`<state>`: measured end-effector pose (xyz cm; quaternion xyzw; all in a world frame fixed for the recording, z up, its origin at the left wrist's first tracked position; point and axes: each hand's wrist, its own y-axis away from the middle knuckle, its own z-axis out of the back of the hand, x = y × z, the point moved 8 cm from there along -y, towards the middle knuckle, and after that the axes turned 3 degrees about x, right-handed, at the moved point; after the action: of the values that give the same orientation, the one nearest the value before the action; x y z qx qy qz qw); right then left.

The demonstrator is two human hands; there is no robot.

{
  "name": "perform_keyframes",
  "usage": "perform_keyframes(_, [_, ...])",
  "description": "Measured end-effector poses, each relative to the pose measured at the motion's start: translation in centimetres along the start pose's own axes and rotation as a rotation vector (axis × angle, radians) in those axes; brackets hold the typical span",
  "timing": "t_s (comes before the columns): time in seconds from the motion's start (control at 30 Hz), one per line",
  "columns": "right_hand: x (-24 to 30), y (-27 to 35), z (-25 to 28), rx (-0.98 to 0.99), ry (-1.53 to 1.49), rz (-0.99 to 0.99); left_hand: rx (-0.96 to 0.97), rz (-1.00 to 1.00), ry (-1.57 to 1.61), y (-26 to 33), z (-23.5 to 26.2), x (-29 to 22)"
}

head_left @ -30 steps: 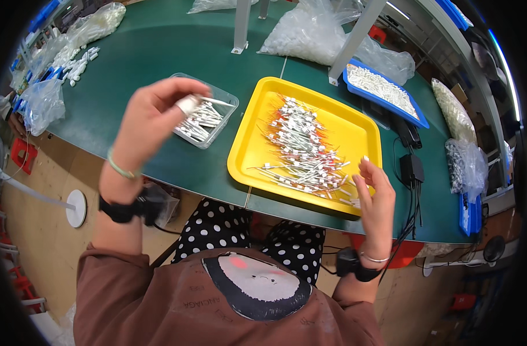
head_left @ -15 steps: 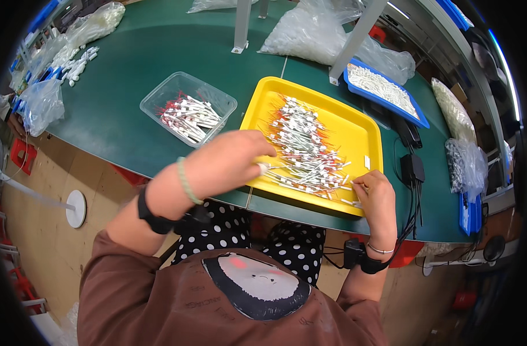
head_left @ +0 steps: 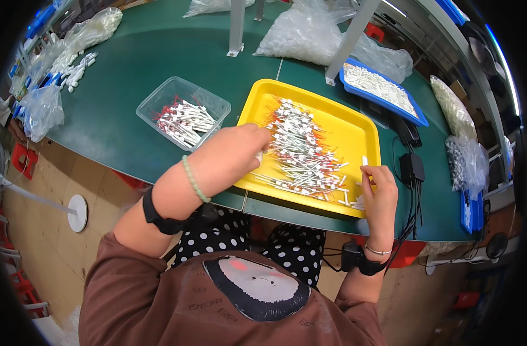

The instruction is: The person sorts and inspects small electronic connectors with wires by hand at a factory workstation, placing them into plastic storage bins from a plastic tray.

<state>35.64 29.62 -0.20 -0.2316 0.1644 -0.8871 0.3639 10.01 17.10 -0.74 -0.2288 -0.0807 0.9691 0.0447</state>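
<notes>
My left hand (head_left: 240, 151) is over the left edge of a yellow tray (head_left: 355, 124), fingers pinched round a small white piece (head_left: 259, 155) that they mostly cover. In the tray lies a long heap of thin white sticks with red and orange wire ends (head_left: 301, 147). My right hand (head_left: 381, 183) is at the tray's right side, thumb and forefinger closed together at the lower end of a short white tube (head_left: 364, 160). More loose white tubes (head_left: 358, 203) lie beside that hand, near the tray's front corner.
A clear plastic box (head_left: 214, 104) of similar white-and-red sticks stands left of the tray. At the back right is a blue tray (head_left: 384, 86) of white tubes. Metal posts (head_left: 235, 29) rise beyond, near a plastic bag (head_left: 301, 34). Black cables (head_left: 414, 196) run down on the right.
My left hand has drawn back slightly to the left and up with the small white piece. The right hand has risen from the tray's front corner to the short white tube.
</notes>
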Motion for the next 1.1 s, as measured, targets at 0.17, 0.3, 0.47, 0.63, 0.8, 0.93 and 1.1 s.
perform_keyframes(0.17, [5.5, 0.3, 0.5, -0.036, -0.479, 0.064, -0.169, -0.030, 0.365, 1.5, 2.3, -0.9])
perform_keyframes(0.3, [8.9, 0.7, -1.3, 0.000, -0.622, 0.079, -0.188, -0.028, 0.660, 2.3, 1.3, -2.3])
perform_keyframes(0.47, [9.4, 0.8, -1.6, 0.038, -0.761, 0.042, -0.239, -0.064, 0.666, 2.4, 1.4, -2.6])
perform_keyframes(0.63, [9.1, 1.1, -1.6, 0.053, -0.777, 0.023, -0.261, -0.063, 0.618, 2.7, 1.8, -2.8])
perform_keyframes(0.8, [9.0, 1.2, -1.7, 0.081, -0.785, 0.030, -0.235, -0.111, 0.527, 2.6, 2.2, -3.4])
perform_keyframes(0.93, [8.4, 1.5, -2.4, 0.138, -0.924, -0.041, -0.207, -0.115, 0.515, 2.6, 2.4, -3.8])
perform_keyframes(1.1, [8.0, 2.0, -3.6, 0.203, -1.171, -0.106, -0.226, -0.087, 0.542, 2.8, 2.1, -3.5])
